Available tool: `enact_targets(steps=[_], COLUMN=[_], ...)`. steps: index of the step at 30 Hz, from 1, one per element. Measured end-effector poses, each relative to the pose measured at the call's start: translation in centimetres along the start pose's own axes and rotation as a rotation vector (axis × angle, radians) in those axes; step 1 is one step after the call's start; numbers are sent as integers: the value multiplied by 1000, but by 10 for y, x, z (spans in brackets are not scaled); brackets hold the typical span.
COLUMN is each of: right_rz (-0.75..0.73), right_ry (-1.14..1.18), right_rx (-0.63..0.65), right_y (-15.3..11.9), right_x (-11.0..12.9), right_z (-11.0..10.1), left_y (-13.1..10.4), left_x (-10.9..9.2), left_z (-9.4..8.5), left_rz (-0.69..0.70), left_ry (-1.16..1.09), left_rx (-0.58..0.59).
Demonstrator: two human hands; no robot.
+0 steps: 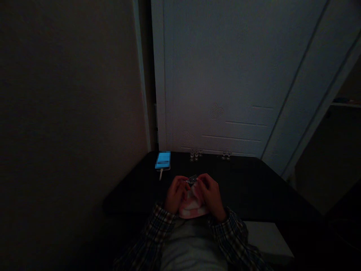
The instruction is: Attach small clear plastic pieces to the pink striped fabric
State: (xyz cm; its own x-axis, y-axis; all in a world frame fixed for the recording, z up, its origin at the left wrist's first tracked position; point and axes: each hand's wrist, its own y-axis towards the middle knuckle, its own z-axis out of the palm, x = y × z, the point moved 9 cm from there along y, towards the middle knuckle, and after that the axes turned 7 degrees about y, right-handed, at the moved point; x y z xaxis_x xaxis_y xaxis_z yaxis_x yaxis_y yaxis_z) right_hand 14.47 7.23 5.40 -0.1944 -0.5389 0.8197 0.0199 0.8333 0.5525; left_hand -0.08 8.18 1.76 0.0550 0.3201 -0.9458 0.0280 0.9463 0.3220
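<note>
Left hand: The person's left hand (177, 192) pinches one end of a small clear piece (193, 179), fingers curled, the wrist in a plaid sleeve (161, 218).
Right hand: The right hand (211, 192) grips a pink-and-white cloth (193, 210), its fingertips meeting the clear piece's other end.
Clear piece: Held between the two hands, above the middle of the table (248, 188) toward its near edge (glass or plastic, the dim light makes it hard to say).
Cloth: Bunched beneath the clear piece, its lower folds hanging at the near edge.
Phone: A lit phone (163, 160) lies near the far left corner, a white cable (161, 174) running from its lower end toward the near edge.
Far edge: Two clusters of small clear pieces, one near the middle (195, 155), one farther right (226, 155), stand before a pale panel (225, 75) marked with hearts.
</note>
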Motion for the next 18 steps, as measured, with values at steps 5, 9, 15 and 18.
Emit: enact_targets(steps=[5,9,15,18], right_rz=[11,6,-5,2], right_ry=[-4,9,-11,-7], right_rx=[10,2,6,6], right_y=[0,1,0,1], right_x=[1,2,4,2], right_z=[1,1,1,1], left_y=[0,-1,-1,-1], left_x=[-2,-5,-6,-5], left_z=[-1,-1,-2,-3], left_rz=[21,13,25,16], left_ry=[-3,5,18,10], left_rx=[-2,-7,-17,-25])
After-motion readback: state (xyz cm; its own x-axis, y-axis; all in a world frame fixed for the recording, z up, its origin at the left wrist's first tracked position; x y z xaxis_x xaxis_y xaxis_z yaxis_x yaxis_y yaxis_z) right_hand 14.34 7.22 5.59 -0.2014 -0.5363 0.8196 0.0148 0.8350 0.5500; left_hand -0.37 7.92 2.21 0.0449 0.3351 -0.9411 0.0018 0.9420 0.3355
